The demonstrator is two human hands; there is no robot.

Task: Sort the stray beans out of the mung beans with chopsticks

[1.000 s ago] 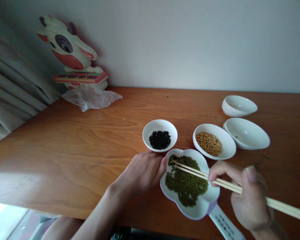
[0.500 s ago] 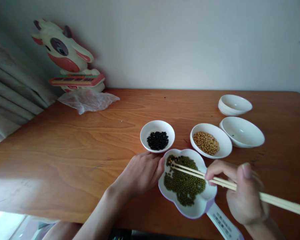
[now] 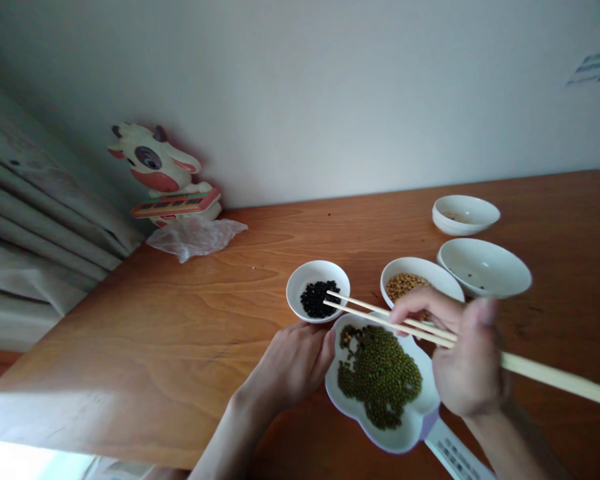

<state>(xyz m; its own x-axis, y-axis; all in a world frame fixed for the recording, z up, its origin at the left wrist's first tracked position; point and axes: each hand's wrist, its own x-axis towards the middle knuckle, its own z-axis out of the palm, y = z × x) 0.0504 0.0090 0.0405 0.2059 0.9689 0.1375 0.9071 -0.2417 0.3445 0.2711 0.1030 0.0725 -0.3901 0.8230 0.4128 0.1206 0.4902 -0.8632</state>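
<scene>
My right hand point(image 3: 460, 353) is closed around a pair of light wooden chopsticks point(image 3: 420, 331). Their tips are a little apart, over the right side of a small white bowl of black beans point(image 3: 319, 298); whether a bean is between them I cannot make out. Below lies a white flower-shaped scoop point(image 3: 334, 383) with a purple edge and a handle toward the lower right. Green mung beans point(image 3: 380, 367) are in it, with a few dark and yellowish beans at its upper left. My left hand point(image 3: 300, 363) is closed at the scoop's left rim, just below the bowl, its fingertips partly hidden.
Right of the black beans stands a white bowl of yellow soybeans point(image 3: 406, 285), partly behind my right hand. Beyond it are a white bowl with a few dark specks point(image 3: 500, 270) and another white bowl point(image 3: 473, 213). A cow toy keyboard point(image 3: 175, 180) and clear plastic bag point(image 3: 200, 238) sit back left.
My right hand has moved the chopstick tips from the scoop's upper left up to the black bean bowl, and the tips have spread. My left hand stays by the scoop. The view has tilted.
</scene>
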